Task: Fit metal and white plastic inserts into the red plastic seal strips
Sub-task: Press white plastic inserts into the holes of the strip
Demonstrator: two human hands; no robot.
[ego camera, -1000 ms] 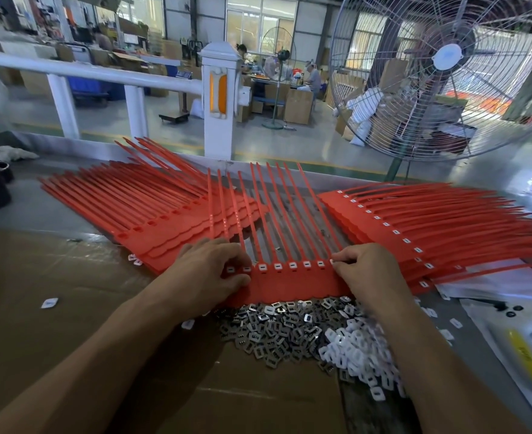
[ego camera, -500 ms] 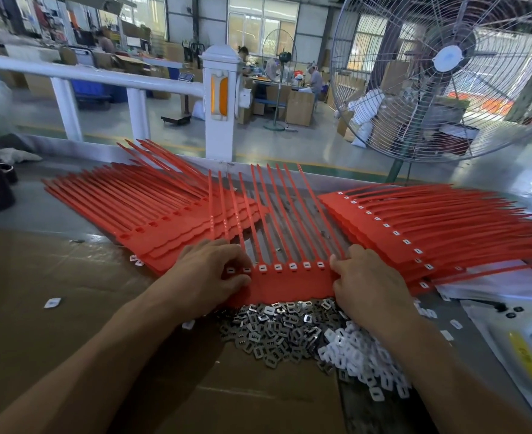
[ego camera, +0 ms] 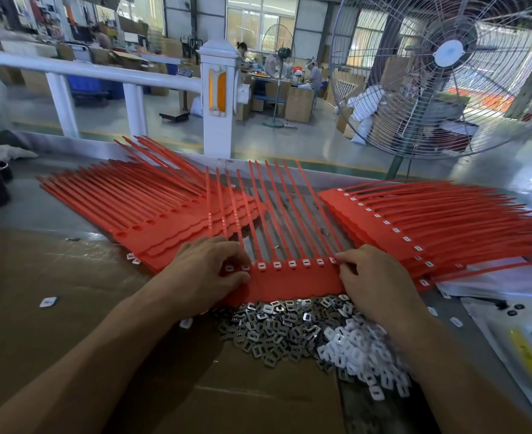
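Left hand (ego camera: 208, 270): fingers curled, tips pressing down on the left end of the strip (ego camera: 292, 281), thumb along its near edge. Right hand (ego camera: 374, 283): fingers curled, tips on the last socket at the right end. We can't tell if it pinches an insert or only pushes on one.

The strip lies flat between both hands, tails pointing away from us. About 8 white caps (ego camera: 292, 263) show in its row of sockets; the ones under the fingers are hidden.

Just below the strip: metal inserts (ego camera: 271, 330) piled at centre, white inserts (ego camera: 361, 358) heaped to the right, partly under our right wrist. Both piles sit on cardboard (ego camera: 54, 308). Left stack (ego camera: 152, 220) shows open sockets, so we read it as unfilled. Right stack (ego camera: 415, 220) shows white caps, so likely done.

Our read: this strip is on its last sockets, seating step.

How to do it well:
- Keep the left hand pinning the strip flat so it doesn't skate.
- Push each cap straight down, square to the socket, until flush.
- Sweep along the row and feel for any proud cap before moving the strip to the right stack.
- Check each socket got metal before white; a cap hides a missed one.

Risk: the right wrist drags loose white inserts off the pile.
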